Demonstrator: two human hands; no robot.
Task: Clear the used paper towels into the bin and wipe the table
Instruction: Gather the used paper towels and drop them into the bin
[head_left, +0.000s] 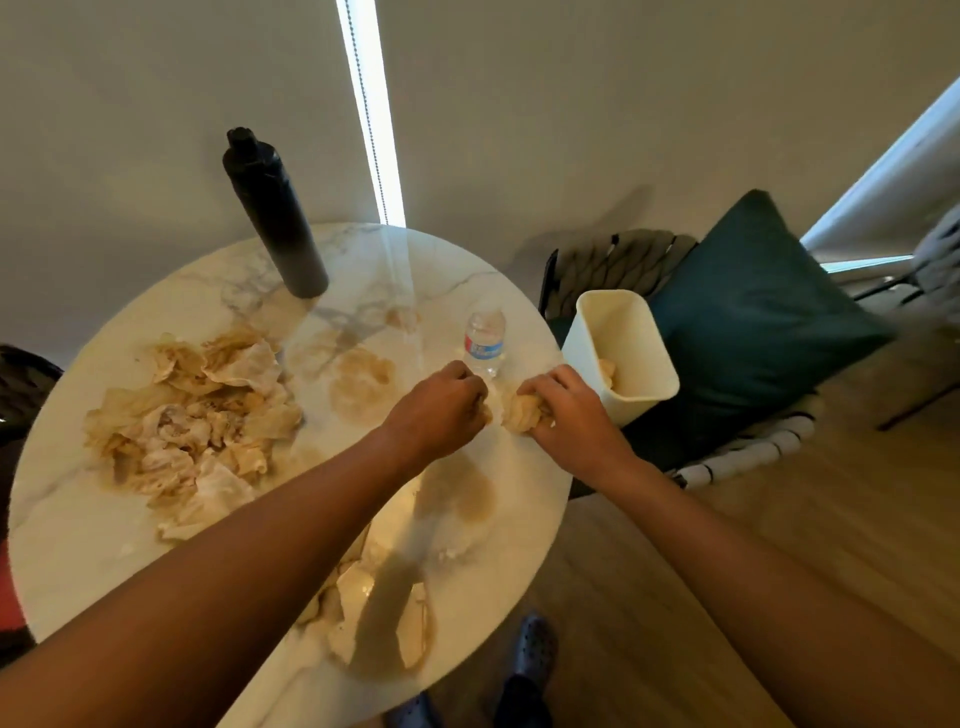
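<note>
A round marble table carries a big heap of brown-stained paper towels on its left side. More wet towels lie near the front edge, under my left forearm. My right hand grips a crumpled stained towel wad at the table's right edge. My left hand is curled beside it and pinches a small bit of towel at its fingertips. A cream bin stands on the chair just right of the table, with a towel wad inside.
A tall black bottle stands at the table's far side. A small clear water bottle stands just behind my hands. Brown spill stains mark the tabletop. A woven chair with a teal cushion holds the bin.
</note>
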